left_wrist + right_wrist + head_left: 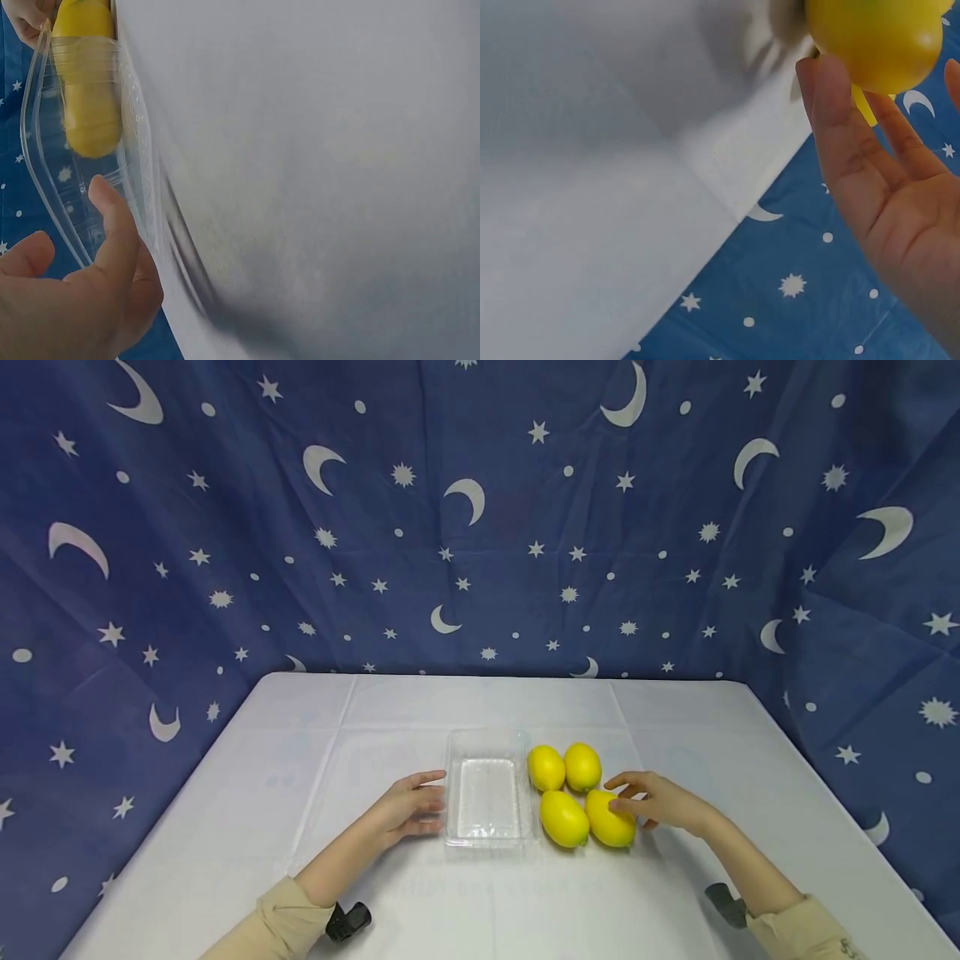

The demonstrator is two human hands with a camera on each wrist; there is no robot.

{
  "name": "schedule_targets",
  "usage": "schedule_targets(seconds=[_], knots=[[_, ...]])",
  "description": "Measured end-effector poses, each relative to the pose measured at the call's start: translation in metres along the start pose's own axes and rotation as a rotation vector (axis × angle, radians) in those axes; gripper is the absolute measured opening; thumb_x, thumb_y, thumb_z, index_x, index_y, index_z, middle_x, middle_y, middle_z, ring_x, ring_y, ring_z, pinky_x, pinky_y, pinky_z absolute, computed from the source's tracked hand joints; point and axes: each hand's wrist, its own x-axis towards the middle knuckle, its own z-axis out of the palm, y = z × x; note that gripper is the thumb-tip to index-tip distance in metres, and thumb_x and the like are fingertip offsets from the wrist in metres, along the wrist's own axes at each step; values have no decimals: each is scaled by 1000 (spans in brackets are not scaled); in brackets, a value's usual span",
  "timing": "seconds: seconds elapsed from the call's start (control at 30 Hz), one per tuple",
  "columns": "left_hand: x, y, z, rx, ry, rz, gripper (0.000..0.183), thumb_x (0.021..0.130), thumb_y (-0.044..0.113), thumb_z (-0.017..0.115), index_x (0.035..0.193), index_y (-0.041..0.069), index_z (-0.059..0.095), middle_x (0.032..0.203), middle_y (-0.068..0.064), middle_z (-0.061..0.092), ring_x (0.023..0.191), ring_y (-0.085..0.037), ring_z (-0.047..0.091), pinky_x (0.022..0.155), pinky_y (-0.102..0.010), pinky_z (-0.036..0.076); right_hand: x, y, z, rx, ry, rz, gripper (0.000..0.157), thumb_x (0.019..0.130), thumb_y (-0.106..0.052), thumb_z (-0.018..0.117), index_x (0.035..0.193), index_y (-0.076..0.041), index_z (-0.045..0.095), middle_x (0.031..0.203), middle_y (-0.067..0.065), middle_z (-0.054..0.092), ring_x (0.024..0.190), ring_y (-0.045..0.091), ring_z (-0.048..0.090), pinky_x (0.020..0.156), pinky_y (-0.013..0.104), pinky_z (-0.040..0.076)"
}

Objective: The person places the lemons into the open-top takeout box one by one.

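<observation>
A transparent plastic box [486,800] lies on the table just left of several yellow lemons. My left hand [408,808] is at the box's left side, its fingers loosely extended toward the wall. The left wrist view shows that hand [97,289] with thumb and fingers apart near the box's rim [34,150]. On the other side, my right hand [663,802] reaches over the front right lemon [609,828], thumb and fingers spread. In the right wrist view, relaxed fingers [836,112] are right at a lemon's [877,49] surface, without curling round it.
Three more lemons sit close together: one at the front left [564,818], two behind, left [546,767] and right [582,767]. A white cloth covers the table [375,718]. Behind and beside it hangs a blue curtain [510,510] with moons and stars.
</observation>
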Motion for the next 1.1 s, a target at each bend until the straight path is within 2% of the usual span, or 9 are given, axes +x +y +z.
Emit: schedule_targets(seconds=[0.27, 0.57, 0.83, 1.1], knots=[[-2, -5, 4, -62, -34, -17, 52, 92, 7, 53, 141, 0, 35, 115, -12, 45, 91, -17, 48, 82, -33, 57, 4, 4, 8, 58, -14, 78, 53, 88, -36, 64, 127, -4, 48, 117, 20, 48, 87, 23, 53, 69, 34, 57], [-2, -9, 3, -70, -39, -15, 53, 93, 10, 54, 141, 2, 34, 96, -2, 48, 84, -12, 50, 77, -27, 55, 8, 7, 12, 101, -30, 63, 48, 90, -33, 61, 124, -2, 49, 113, 19, 48, 86, 22, 52, 69, 33, 57], [-3, -5, 1, -67, -70, -15, 53, 93, 7, 54, 142, 0, 33, 93, 0, 52, 80, -9, 51, 77, -24, 55, 9, 10, 13, 111, 5, 43, 48, 90, -32, 62, 125, -2, 49, 107, 17, 50, 81, 21, 52, 66, 33, 57], [-2, -4, 1, -77, -87, -17, 53, 94, 3, 51, 143, 1, 31, 92, 2, 54, 79, -8, 53, 74, -22, 54, 6, 4, 5, 82, 37, 33, 49, 88, -31, 63, 126, -3, 49, 112, 18, 50, 85, 22, 52, 67, 33, 57]])
